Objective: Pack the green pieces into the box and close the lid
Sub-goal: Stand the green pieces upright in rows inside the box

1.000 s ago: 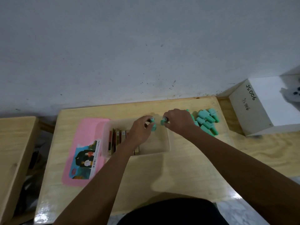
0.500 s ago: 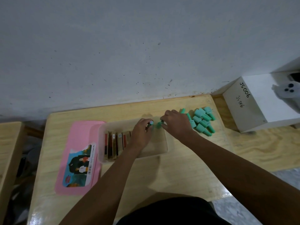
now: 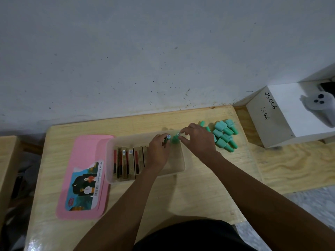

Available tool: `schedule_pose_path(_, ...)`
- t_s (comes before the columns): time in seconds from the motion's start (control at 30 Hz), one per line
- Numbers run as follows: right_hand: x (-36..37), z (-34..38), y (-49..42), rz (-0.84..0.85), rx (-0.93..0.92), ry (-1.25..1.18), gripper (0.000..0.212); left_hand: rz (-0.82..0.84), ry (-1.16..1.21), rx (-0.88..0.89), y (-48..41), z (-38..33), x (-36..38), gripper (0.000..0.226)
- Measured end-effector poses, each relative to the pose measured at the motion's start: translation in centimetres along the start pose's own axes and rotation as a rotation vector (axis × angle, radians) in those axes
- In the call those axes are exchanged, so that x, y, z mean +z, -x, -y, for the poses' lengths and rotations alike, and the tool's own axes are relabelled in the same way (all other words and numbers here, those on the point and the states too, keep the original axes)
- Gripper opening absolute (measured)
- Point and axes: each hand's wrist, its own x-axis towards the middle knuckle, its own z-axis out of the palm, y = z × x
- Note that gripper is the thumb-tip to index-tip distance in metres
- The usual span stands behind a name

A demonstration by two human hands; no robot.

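Note:
A clear plastic box sits mid-table with several brown and red blocks standing in its left half. My left hand is over the box and pinches a green piece with a white round end. My right hand reaches over the box's far right corner and holds another green piece by its top. A heap of several green pieces lies on the table right of the box. The pink lid lies flat to the left of the box.
The wooden table ends at a grey wall behind. A white cardboard box marked JS006 stands at the right on a second wooden surface, with a white controller on it. Another wooden surface lies at the left.
The view has shifted slightly. Both hands stay over the box's far right part, each still pinching a green piece; my right hand's fingers have spread a little.

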Motion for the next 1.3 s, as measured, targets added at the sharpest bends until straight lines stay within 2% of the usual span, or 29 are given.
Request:
schedule_pose_path(0.3,0.2,0.4,0.2,0.020,0.037,-0.005,0.022,-0.139,0.024,-0.073,0.7,-0.7,0.9,0.025)
schedule_pose_path(0.5,-0.6,-0.1,1.1,0.021,0.067,-0.075,0.023,-0.164,0.027,-0.085,0.4,-0.6,1.5,0.024)
schedule_pose_path(0.7,-1.8,-3.8,5.1,-0.016,0.247,-0.096,0.023,-0.182,0.014,-0.091,1.0,-0.6,1.2,0.024)
schedule_pose_path(0.8,-2.2,-6.6,7.9,0.003,0.391,-0.117,0.020,-0.218,-0.041,0.031,2.2,-1.7,0.9,0.024)
schedule_pose_path(0.9,-2.6,-9.3,10.2,0.023,0.523,-0.156,0.018,-0.151,-0.069,0.214,3.0,-3.4,1.4,0.021)
schedule_pose_path(1.0,-2.3,-11.9,11.7,0.084,0.605,-0.191,0.022,0.042,-0.070,0.327,3.5,-5.7,3.2,0.017)
schedule_pose_path(1.13,-2.0,-14.3,11.8,0.133,0.655,-0.250,0.031,0.288,-0.093,0.164,3.0,-8.0,6.9,0.026)
schedule_pose_path(1.3,-1.8,-15.4,10.0,0.152,0.639,-0.287,0.035,0.286,-0.212,-0.059,1.0,-8.7,10.4,0.041)
